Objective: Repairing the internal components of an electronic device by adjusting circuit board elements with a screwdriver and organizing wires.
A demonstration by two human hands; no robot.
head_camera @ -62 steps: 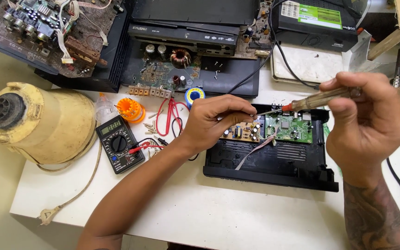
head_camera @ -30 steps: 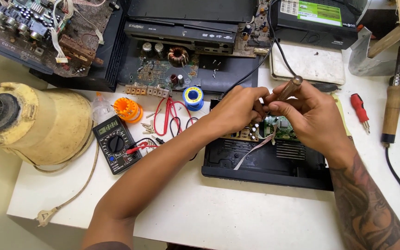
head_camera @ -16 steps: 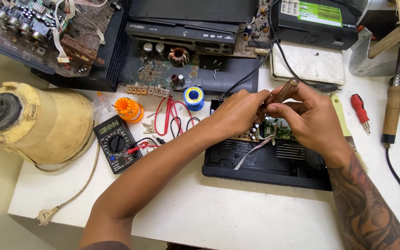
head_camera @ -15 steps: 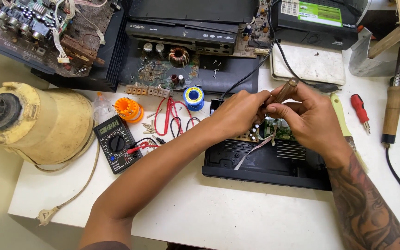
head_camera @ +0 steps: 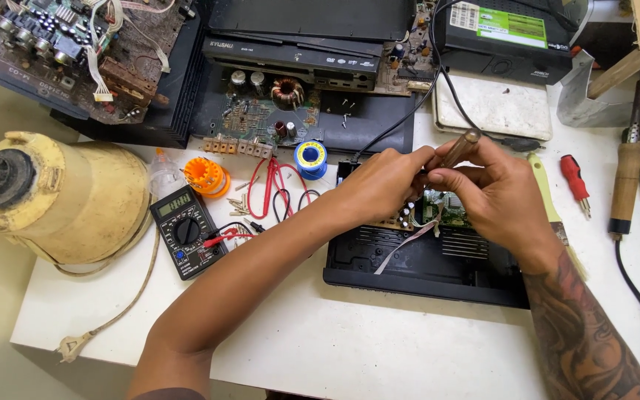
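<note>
Landmark: open black device case (head_camera: 416,263), lid off, on white table (head_camera: 379,348), centre-right.
Right hand (head_camera: 494,196): over case's rear half, closed round wooden-handled tool (head_camera: 459,150); handle sticks up & back from fingers, tip hidden betw. hands.
Left hand (head_camera: 383,185): over case's rear-left corner, fingers curled & pinched tight vs right-hand fingertips; what's pinched, can't tell.
Circuit board (head_camera: 438,211): green, inside case at rear, directly under both hands, partly covered; flat grey ribbon cable (head_camera: 401,248) trails from it toward case front.
Left of case: black multimeter (head_camera: 187,231) w/ red & black leads, orange spool (head_camera: 205,176), blue-yellow solder reel (head_camera: 310,157) just off rear-left corner.
Far left of case: yellowed plastic appliance housing (head_camera: 61,196) on its side, cord running to table edge.
Behind case: opened black electronics w/ bare boards, white slab (head_camera: 494,107).
Right of case: red-handled screwdriver (head_camera: 575,181), wooden-handled soldering iron (head_camera: 625,185), both lying apart from hands.
</note>
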